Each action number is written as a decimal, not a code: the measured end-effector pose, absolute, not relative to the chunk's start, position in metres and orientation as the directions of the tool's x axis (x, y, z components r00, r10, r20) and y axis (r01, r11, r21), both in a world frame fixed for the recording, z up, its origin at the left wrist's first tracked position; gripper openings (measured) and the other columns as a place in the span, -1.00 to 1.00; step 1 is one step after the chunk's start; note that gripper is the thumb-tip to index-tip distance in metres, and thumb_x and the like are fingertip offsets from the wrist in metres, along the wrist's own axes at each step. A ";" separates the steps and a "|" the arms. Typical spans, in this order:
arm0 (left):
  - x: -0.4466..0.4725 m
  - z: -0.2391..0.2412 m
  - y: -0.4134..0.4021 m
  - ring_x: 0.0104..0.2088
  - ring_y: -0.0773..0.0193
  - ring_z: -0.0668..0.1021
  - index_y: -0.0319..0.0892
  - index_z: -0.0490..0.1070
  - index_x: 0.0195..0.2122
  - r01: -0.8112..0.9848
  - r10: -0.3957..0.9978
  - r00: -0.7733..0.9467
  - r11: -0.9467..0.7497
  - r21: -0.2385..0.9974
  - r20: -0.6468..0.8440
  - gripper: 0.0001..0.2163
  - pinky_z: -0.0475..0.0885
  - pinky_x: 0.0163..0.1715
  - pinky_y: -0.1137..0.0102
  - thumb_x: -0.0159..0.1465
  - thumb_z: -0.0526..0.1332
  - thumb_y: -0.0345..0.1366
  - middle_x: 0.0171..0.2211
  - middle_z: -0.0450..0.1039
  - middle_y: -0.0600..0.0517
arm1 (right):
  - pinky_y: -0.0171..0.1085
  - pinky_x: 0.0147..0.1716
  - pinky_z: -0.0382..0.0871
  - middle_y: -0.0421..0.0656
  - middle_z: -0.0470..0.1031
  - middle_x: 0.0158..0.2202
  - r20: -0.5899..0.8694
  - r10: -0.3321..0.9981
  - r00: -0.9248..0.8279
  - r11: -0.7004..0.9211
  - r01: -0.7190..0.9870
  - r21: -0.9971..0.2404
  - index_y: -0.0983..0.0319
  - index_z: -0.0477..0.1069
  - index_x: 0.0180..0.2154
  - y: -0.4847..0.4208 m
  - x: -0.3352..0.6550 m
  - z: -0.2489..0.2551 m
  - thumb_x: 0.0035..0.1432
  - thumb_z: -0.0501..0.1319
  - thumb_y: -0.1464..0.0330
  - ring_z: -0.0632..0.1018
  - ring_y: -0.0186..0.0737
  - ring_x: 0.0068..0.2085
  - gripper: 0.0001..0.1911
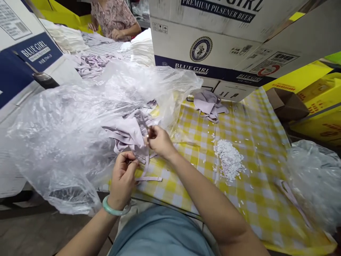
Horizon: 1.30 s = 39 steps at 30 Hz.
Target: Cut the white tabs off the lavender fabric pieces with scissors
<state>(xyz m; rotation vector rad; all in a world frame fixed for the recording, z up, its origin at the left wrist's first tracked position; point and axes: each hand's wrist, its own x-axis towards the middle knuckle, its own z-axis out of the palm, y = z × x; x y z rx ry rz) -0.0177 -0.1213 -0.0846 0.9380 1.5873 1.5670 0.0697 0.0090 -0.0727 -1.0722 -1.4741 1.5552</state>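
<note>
My left hand (123, 177), with a pale green bangle on the wrist, is closed on a thin strap of a lilac garment (128, 137). My right hand (158, 141) pinches the same garment higher up, where a small metal-looking piece shows between the fingertips. The garment trails out of a large clear plastic bag (66, 131) lying on the left of the yellow checked tablecloth (255, 192). A loose strap end (149, 179) rests flat on the cloth below my hands.
A heap of small white pieces (229, 160) lies on the cloth to the right. Another lilac garment (209, 105) sits by a Blue Girl beer carton (213, 46). Another carton (23, 60) stands left, a second plastic bag (314, 177) right. A person (114, 17) works at the far end.
</note>
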 end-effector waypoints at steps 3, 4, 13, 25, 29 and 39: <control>-0.021 -0.090 -0.116 -0.33 0.34 0.39 -0.12 0.30 -0.25 -0.010 0.855 -0.518 -0.011 1.000 0.005 -0.85 0.33 -0.29 0.47 0.17 0.25 -0.38 -0.32 0.29 0.11 | -0.38 -0.39 0.29 -0.37 0.33 -0.43 -0.094 0.928 -0.361 -0.093 0.020 -0.995 0.15 0.21 -0.39 0.007 0.087 -0.073 -0.07 0.27 0.44 0.38 -0.40 -0.43 -0.77; -0.021 -0.092 -0.113 -0.32 0.33 0.41 -0.11 0.29 -0.23 -0.025 0.850 -0.527 -0.022 0.999 0.005 -0.82 0.35 -0.27 0.45 0.16 0.24 -0.37 -0.30 0.30 0.10 | -0.37 -0.40 0.29 -0.36 0.35 -0.42 -0.100 0.925 -0.366 -0.090 0.045 -0.995 0.15 0.22 -0.38 0.004 0.086 -0.075 -0.09 0.29 0.43 0.38 -0.39 -0.43 -0.74; 0.003 -0.085 -0.095 -0.17 0.24 0.51 -0.15 0.35 -0.15 -0.069 0.920 -0.391 -0.008 0.998 -0.020 -0.73 0.43 -0.15 0.39 0.15 0.31 -0.24 -0.19 0.45 0.00 | -0.39 -0.43 0.25 -0.38 0.23 -0.48 -0.054 0.918 -0.393 -0.160 -0.244 -0.956 0.16 0.22 -0.40 -0.011 0.079 -0.056 -0.12 0.38 0.34 0.32 -0.42 -0.46 -0.67; 0.038 -0.028 -0.105 -0.59 0.46 0.26 -0.19 0.45 -0.33 -0.231 0.964 0.118 0.260 0.938 -0.238 -0.76 0.15 -0.63 0.54 0.22 0.33 -0.10 -0.54 0.29 0.11 | -0.36 -0.41 0.31 -0.33 0.28 -0.43 0.047 0.994 -0.095 0.023 -0.243 -0.970 0.14 0.28 -0.38 -0.033 0.208 -0.007 -0.10 0.41 0.33 0.36 -0.40 -0.44 -0.68; 0.024 -0.047 -0.101 -0.61 0.51 0.22 -0.22 0.40 -0.41 -0.374 0.906 0.163 0.424 0.825 -0.392 -0.76 0.09 -0.64 0.59 0.16 0.37 -0.17 -0.55 0.30 0.11 | -0.27 -0.21 0.39 -0.26 0.44 -0.30 0.081 0.967 -0.243 0.054 -0.117 -0.992 0.14 0.30 -0.32 -0.030 0.201 -0.023 -0.01 0.38 0.32 0.48 -0.31 -0.28 -0.73; 0.002 -0.021 -0.108 -0.66 0.57 0.05 -0.23 0.50 -0.31 -0.457 0.780 0.423 0.624 0.634 -0.462 -0.85 -0.09 -0.72 0.60 0.17 0.33 -0.25 -0.54 0.26 0.09 | -0.23 -0.14 0.38 -0.20 0.47 -0.28 0.040 0.836 -0.548 -0.019 -0.101 -0.995 0.15 0.28 -0.36 -0.041 0.178 -0.062 -0.06 0.36 0.35 0.52 -0.21 -0.17 -0.73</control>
